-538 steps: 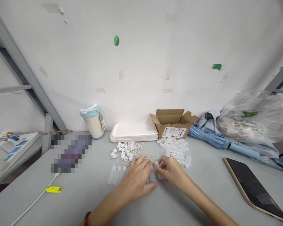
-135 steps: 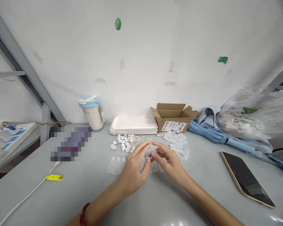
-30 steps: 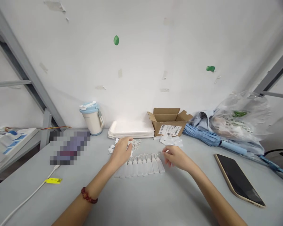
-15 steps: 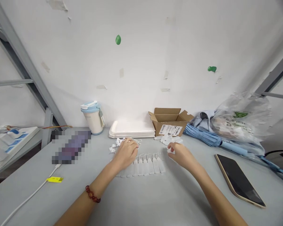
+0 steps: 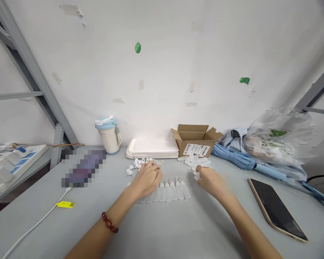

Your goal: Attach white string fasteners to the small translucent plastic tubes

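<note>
My left hand (image 5: pixel 148 178) reaches over a small pile of white corded pieces (image 5: pixel 138 163), its fingers bent together and their tips hidden. Whatever it grips, if anything, is out of sight. Under and beside that hand runs a row of translucent flat plastic sleeves (image 5: pixel 174 190), lying side by side with white loops at their tops. My right hand (image 5: pixel 209 180) is closed, thumb and forefinger drawn together, at the near edge of a heap of loose translucent plastic pieces (image 5: pixel 193 160). What sits between those fingertips cannot be made out.
A stack of white envelopes (image 5: pixel 153 149) and an open cardboard box (image 5: pixel 196 149) stand against the wall. To the left are a lidded cup (image 5: pixel 109 138) and a white cable (image 5: pixel 34 226). At right lie a phone (image 5: pixel 277 208), a blue umbrella (image 5: pixel 237 158) and a plastic bag (image 5: pixel 280 140).
The view has shifted slightly. My left hand has moved a little to the right over the corded pieces and row. My right hand stays by the loose plastic heap, its fingers turned further down.
</note>
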Demonstrator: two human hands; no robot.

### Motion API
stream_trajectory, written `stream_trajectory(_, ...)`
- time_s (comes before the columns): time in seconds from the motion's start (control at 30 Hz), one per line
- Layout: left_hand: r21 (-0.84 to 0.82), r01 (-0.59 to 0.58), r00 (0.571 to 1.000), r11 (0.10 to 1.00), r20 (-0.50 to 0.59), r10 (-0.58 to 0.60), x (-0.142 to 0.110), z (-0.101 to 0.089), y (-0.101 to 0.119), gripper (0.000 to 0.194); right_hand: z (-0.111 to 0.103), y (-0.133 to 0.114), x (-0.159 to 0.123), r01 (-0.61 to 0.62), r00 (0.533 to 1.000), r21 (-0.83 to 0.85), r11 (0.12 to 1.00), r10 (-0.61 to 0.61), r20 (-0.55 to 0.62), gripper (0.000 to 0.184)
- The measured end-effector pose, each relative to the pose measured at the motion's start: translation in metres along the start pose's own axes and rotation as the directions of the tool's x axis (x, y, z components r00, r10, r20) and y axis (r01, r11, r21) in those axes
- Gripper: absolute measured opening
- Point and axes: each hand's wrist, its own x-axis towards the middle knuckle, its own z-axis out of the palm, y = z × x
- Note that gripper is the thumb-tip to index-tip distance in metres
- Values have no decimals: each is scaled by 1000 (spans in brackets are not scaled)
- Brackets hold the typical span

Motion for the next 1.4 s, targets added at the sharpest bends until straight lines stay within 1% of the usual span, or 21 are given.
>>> stream_trajectory(0.1, -134, 56, 998, 989, -34, -61, 1, 0, -1, 41, 2, -1, 0, 17, 1000, 5, 1000, -17, 9, 33)
stream_trajectory(0.2, -369, 131, 982, 920, -75, -171, 4, -2, -7, 44, 2, -2, 0, 30, 999, 31, 999, -30, 10, 31)
stream_trajectory(0.27, -531, 177, 965, 829, -69, -251, 6, -4, -11, 48, 1, -3, 0, 37, 999, 51, 998, -37, 0, 28)
stream_trajectory(0.33, -671, 201, 948, 713, -49, -313, 8, -7, -13, 52, 0, -4, 0, 45, 999, 89, 995, -43, -31, 26)
stream_trajectory(0.4, -773, 210, 934, 599, -23, -356, 9, -11, -12, 57, 1, -5, 1, 82, 993, 163, 983, -67, -95, 22)
stream_trajectory(0.43, -803, 212, 931, 556, -7, -365, 9, -12, -10, 59, 2, -6, 2, 120, 986, 211, 970, -92, -136, 21)
stream_trajectory(0.5, -839, 220, 932, 498, 31, -360, 8, -14, -4, 61, 5, -8, 3, 219, 963, 301, 928, -154, -223, 18)
stream_trajectory(0.6, -865, 215, 951, 453, 79, -300, 5, -13, 6, 63, 11, -13, 3, 345, 919, 378, 859, -228, -321, 17)
stream_trajectory(0.7, -890, 223, 963, 398, 137, -234, 4, -9, 11, 65, 13, -18, 0, 441, 874, 401, 803, -283, -395, 19)
stream_trajectory(0.77, -910, 226, 967, 348, 166, -195, 4, -6, 11, 66, 14, -22, -3, 484, 848, 394, 781, -308, -431, 20)
stream_trajectory(0.83, -923, 227, 968, 312, 178, -177, 4, -3, 11, 66, 14, -24, -5, 508, 831, 386, 770, -321, -454, 22)
stream_trajectory(1.1, -933, 265, 957, 246, 223, -184, 3, -2, 13, 67, 12, -25, -7, 591, 779, 363, 720, -392, -490, 22)
stream_trajectory(1.27, -930, 273, 955, 245, 231, -185, 3, -1, 14, 67, 12, -28, -11, 617, 765, 330, 715, -446, -464, 28)
stream_trajectory(1.33, -929, 278, 953, 246, 234, -194, 3, 0, 15, 65, 12, -29, -12, 625, 756, 318, 713, -451, -475, 27)
stream_trajectory(1.4, -929, 276, 951, 247, 227, -209, 3, 2, 16, 61, 14, -30, -11, 642, 737, 315, 699, -450, -504, 25)
